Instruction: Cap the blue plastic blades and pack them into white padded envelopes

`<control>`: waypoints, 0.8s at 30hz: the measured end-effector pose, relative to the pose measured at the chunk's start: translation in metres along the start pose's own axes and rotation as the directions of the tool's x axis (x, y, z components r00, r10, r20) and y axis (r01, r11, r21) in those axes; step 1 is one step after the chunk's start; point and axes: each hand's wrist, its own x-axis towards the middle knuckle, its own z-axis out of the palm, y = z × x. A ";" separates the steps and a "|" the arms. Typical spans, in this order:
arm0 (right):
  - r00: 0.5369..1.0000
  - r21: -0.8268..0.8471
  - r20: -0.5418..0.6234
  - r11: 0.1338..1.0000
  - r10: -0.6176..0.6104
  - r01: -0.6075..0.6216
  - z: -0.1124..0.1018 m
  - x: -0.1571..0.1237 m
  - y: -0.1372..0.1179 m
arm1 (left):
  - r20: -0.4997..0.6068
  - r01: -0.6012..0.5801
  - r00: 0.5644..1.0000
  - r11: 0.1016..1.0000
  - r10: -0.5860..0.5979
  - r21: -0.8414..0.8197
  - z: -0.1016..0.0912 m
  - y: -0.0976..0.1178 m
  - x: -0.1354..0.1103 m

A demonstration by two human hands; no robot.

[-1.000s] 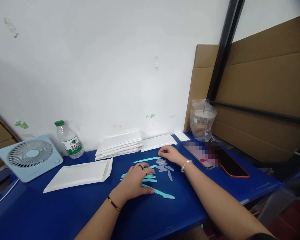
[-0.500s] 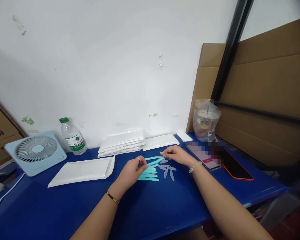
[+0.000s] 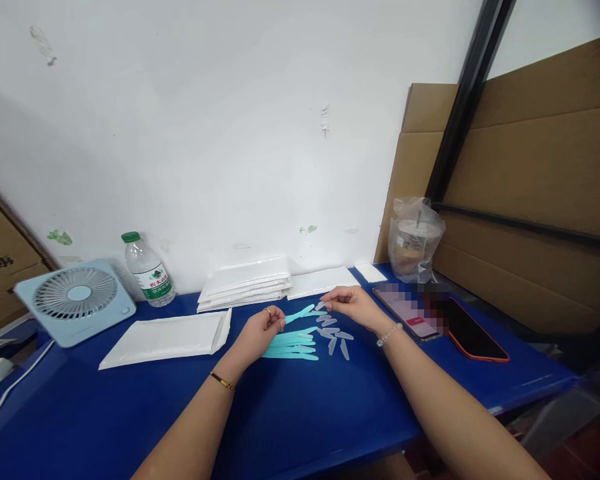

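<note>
My left hand [image 3: 261, 331] is closed in a pinch on a slim teal eyebrow razor [image 3: 300, 314], whose far end points right. Under and beside this hand, several more teal razors [image 3: 293, 349] lie in a loose row, partly hidden by the fingers. My right hand [image 3: 347, 302] pinches a small clear plastic cap [image 3: 321, 306], close to the tip of the held razor. I cannot tell whether cap and razor touch. Several loose clear caps [image 3: 333, 332] are scattered on the blue table just below the right hand.
A white padded envelope [image 3: 163, 340] lies on the left, with stacked envelopes [image 3: 245, 283] by the wall. Behind are a fan [image 3: 77, 300] and a water bottle [image 3: 150, 273]. Two phones [image 3: 405, 310] and a bagged drink cup [image 3: 415, 243] occupy the right of the blue table [image 3: 280, 413].
My left hand has shifted left, and the razor in it now stands apart from the others. The right hand has moved slightly up, still pinching a clear cap.
</note>
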 end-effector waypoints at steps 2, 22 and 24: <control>1.000 0.010 -0.018 1.000 -0.023 0.023 0.000 0.000 0.001 | 0.015 0.001 1.000 1.000 -0.001 -0.030 0.000 -0.002 0.001; 0.983 -0.250 -0.146 0.958 0.108 -0.142 0.004 0.009 0.024 | -0.077 -0.050 0.993 0.924 0.085 0.380 -0.006 -0.004 -0.001; 0.983 -0.332 -0.121 0.927 0.139 -0.172 0.001 0.010 0.026 | 0.008 -0.045 0.999 0.919 0.046 0.393 -0.006 -0.006 -0.002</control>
